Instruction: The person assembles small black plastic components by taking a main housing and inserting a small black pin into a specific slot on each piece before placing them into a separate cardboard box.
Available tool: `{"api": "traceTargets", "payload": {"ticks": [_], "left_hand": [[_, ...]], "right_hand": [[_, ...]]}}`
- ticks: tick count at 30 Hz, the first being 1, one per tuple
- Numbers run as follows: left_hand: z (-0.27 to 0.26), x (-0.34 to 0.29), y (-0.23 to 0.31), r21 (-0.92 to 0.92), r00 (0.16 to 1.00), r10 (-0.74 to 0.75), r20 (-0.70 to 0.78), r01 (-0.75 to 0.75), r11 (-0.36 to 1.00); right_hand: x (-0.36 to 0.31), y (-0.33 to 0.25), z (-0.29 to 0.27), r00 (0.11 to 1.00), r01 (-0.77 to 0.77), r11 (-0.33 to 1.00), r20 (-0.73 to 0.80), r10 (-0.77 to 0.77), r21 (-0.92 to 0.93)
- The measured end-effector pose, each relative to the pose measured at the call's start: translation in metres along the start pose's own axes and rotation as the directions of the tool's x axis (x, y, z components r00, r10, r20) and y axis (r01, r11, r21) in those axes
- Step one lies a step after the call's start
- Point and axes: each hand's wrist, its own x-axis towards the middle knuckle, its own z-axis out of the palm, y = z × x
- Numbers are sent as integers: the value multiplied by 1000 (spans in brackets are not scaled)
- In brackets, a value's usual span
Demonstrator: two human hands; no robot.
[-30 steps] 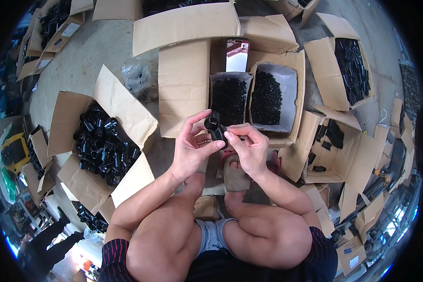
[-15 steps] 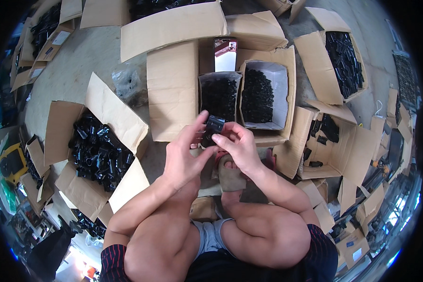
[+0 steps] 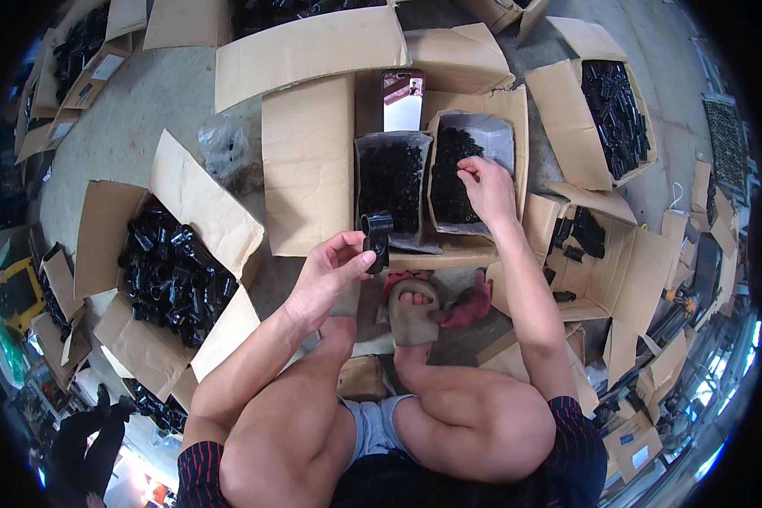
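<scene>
My left hand pinches a glossy black tubular fitting between thumb and fingers, its round opening tipped upward, just in front of the two inner boxes. Over the right inner box, my right hand has its thumb and fingertips drawn together at the heap of small black parts; whether a part is between them is too small to make out. The left inner box also holds small black parts. Both boxes sit inside a large open carton.
A phone leans behind the inner boxes. Cartons of black fittings stand to the left and far right; a nearer right carton holds a few pieces. A reddish glove lies beside my sandalled foot.
My right hand has let go of the fitting and moved forward and right to the right inner box. The left hand keeps the fitting, a little lower and tilted differently.
</scene>
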Motion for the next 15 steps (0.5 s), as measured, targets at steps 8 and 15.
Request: {"api": "traceTargets", "payload": {"ticks": [8, 15], "left_hand": [[-1, 0, 4, -9, 1000, -18, 4, 18, 1000], [2, -1, 3, -39, 999, -35, 17, 36, 999]], "right_hand": [[22, 0, 19, 958, 288, 917, 101, -270, -276], [22, 5, 23, 987, 142, 958, 114, -116, -247]]}}
